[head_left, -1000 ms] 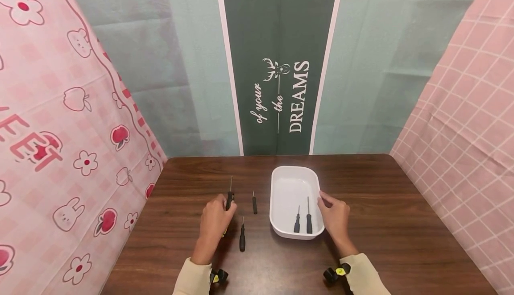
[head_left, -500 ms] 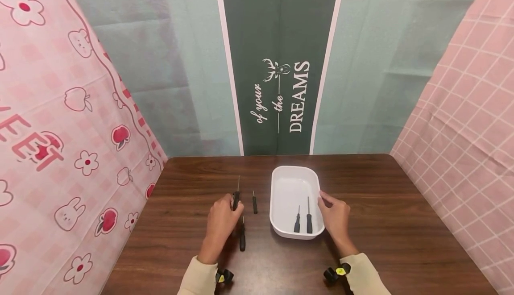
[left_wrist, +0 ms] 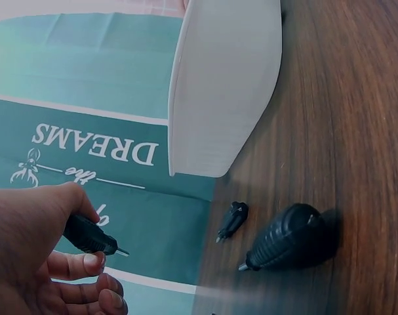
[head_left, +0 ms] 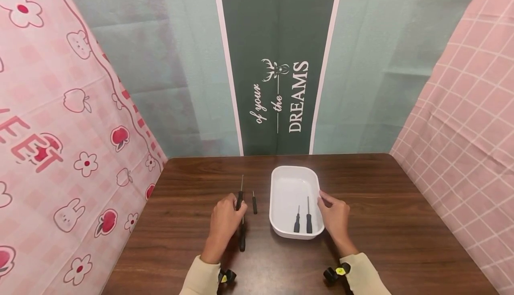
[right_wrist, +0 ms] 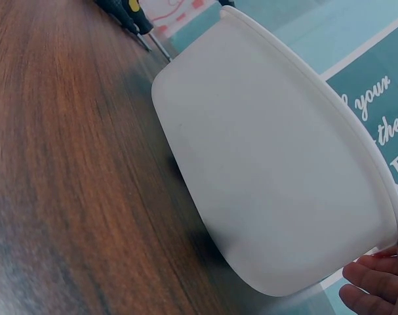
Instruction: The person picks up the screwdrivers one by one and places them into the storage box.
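My left hand point(head_left: 225, 217) holds a screwdriver point(left_wrist: 88, 234) by its black handle, with the thin shaft pointing toward the back of the table in the head view. Just right of that hand, a small black screwdriver point(head_left: 254, 205) lies on the table. Partly beneath the held one in the head view is a larger black-handled screwdriver point(head_left: 242, 239). My right hand point(head_left: 336, 217) pinches the right rim of a white rectangular tray point(head_left: 289, 185). Inside the tray lie two black screwdrivers, a shorter one point(head_left: 297, 223) and a longer one point(head_left: 309, 223).
The brown wood-grain table point(head_left: 377, 188) carries everything. A green curtain point(head_left: 277, 27) hangs behind its far edge, and pink cloths point(head_left: 462, 89) hang at both sides. Each wrist wears a black camera mount point(head_left: 331, 275).
My left hand has moved right with its screwdriver, first uncovering table on its left and then drawing close over the larger screwdriver. The right hand and the tray stay put.
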The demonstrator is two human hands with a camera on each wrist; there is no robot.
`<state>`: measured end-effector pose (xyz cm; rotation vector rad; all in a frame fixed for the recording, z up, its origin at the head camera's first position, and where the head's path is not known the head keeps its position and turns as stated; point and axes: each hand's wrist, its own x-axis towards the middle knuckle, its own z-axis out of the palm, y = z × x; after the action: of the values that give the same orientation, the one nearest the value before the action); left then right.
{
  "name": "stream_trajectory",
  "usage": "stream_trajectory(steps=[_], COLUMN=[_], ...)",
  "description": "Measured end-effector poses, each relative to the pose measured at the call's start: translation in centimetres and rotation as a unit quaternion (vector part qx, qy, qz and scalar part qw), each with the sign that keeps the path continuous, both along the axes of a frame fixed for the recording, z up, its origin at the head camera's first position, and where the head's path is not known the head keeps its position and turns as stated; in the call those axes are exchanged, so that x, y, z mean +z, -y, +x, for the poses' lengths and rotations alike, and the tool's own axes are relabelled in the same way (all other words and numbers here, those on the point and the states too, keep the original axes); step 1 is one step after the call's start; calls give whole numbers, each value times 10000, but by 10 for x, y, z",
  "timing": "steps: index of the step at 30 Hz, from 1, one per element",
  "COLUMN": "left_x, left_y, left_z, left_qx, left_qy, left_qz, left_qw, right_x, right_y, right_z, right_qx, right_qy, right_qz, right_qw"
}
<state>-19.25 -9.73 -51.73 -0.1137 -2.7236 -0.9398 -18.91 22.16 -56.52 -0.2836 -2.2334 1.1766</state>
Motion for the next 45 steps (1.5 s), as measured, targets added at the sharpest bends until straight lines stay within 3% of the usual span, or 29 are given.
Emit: stream_trajectory(steps=[19, 30, 45], left_x=[-1, 1, -4], left_y=[-12, -19, -30], left_z=[-1, 0, 0], left_qx=[-81, -161, -220], left_qy=[-323, -166, -602], left_qz=[-34, 84, -111], left_qw=[9994, 9997, 9979], right_x=[0, -1, 0], right_y=[0, 0, 0], right_z=[0, -1, 0], right_qx=[38, 19, 9], right_qy=[85, 163, 100], right_qz=[-65, -91, -68], right_qw=[9999, 9998, 9999])
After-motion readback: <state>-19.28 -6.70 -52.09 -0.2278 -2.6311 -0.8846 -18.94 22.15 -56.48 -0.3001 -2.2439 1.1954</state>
